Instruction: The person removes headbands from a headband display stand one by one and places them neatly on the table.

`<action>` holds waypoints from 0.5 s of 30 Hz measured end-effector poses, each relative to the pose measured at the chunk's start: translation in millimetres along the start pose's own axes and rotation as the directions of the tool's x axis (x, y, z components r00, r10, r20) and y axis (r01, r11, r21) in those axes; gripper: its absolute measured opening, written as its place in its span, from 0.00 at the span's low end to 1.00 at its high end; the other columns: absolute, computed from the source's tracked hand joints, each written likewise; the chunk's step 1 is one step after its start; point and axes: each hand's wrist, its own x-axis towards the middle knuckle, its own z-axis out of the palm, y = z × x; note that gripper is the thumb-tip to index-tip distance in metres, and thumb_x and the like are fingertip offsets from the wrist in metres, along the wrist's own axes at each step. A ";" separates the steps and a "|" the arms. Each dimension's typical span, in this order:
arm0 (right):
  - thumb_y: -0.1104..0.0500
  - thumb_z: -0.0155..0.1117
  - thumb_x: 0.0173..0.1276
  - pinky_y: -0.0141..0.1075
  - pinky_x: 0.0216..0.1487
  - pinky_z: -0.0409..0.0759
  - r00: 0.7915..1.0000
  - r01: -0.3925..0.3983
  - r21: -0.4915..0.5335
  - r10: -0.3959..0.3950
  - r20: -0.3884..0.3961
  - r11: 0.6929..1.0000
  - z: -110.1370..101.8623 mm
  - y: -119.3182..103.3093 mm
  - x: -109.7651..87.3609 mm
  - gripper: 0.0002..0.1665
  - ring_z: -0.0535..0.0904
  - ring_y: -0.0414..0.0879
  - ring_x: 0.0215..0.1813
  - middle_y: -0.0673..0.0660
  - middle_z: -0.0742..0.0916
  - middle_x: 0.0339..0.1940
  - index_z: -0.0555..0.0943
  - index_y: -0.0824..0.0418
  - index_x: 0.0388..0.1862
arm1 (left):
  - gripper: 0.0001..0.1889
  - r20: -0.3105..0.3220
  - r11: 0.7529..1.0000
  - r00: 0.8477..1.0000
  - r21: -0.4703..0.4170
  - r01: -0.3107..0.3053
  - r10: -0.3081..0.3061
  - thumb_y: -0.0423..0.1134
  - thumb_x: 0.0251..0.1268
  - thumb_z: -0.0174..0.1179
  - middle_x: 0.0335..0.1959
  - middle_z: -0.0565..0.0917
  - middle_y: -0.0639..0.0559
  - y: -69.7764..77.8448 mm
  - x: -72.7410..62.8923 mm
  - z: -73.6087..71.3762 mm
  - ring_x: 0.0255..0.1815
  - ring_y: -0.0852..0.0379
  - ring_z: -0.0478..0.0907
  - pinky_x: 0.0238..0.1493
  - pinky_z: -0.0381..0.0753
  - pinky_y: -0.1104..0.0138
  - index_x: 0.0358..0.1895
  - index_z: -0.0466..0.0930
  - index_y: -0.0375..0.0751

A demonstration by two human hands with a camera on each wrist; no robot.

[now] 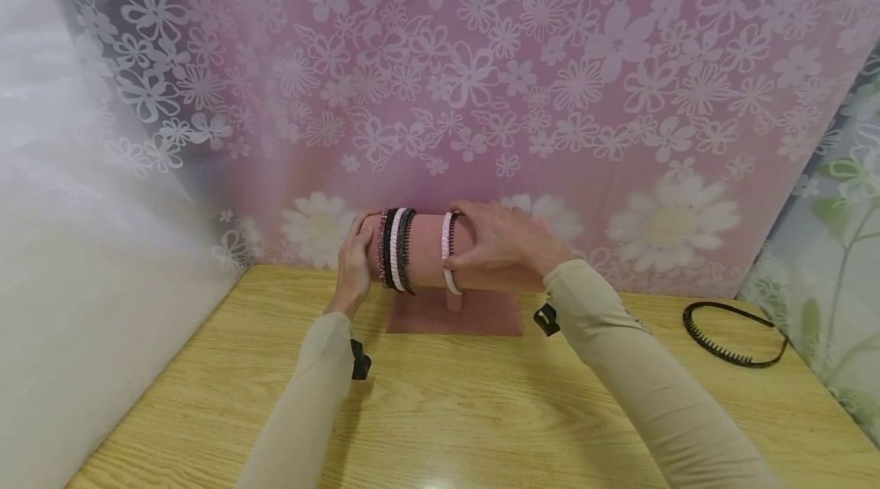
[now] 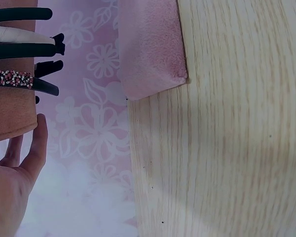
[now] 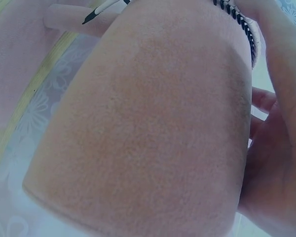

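Observation:
A pink plush headband stand has a horizontal roll [image 1: 426,248] above a flat base [image 1: 412,318]. My left hand [image 1: 354,263] grips the roll's left end, fingers curled behind it. Beside that hand, several headbands circle the roll: a beaded one [image 2: 12,79], a black one, a pale one [image 1: 395,248] and a dark grey one [image 1: 404,252]. Further right, a white toothed headband [image 1: 448,244] sits around the roll. My right hand [image 1: 512,237] pinches it between thumb and fingers. In the right wrist view the roll [image 3: 148,123] hides part of that hand.
Everything stands on a wood-grain table [image 1: 440,412]. A black toothed headband [image 1: 701,341] lies near its right edge. Behind the stand hangs a pink flowered curtain [image 1: 481,130]; a white sheet [image 1: 103,244] borders the left side.

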 end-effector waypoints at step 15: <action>0.27 0.70 0.54 0.61 0.69 0.73 1.000 -0.014 -0.007 0.014 -0.010 1.000 -5.2 10.8 -10.4 0.59 0.72 0.60 0.74 0.58 0.77 0.75 0.64 0.53 0.79 | 0.26 -0.006 1.000 1.000 -0.028 0.009 -0.009 0.52 0.80 0.35 0.72 0.75 0.51 0.6 0.7 1.5 0.70 0.46 0.73 0.75 0.65 0.48 0.72 0.71 0.53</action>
